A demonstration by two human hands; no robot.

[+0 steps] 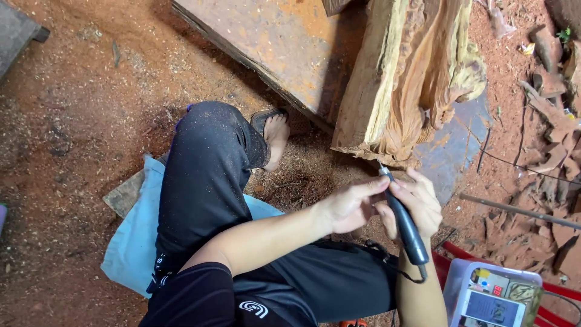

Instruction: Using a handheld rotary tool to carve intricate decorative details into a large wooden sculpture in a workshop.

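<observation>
A large reddish carved wood block (405, 72) stands on a rusty metal plate (272, 42). My right hand (417, 203) grips a dark pen-shaped rotary carving tool (402, 221), its thin tip touching the block's lower edge. My left hand (354, 203) rests fingertips on the tool's front end, beside the right hand. A black cord runs from the tool's rear down past my forearm.
I sit cross-legged in dark trousers on a light blue cloth (130, 248), one bare foot in a sandal (275, 133). Sawdust covers the red dirt floor. Wood chips (548, 139) lie at right. A clear plastic box (493, 293) with a small device sits lower right.
</observation>
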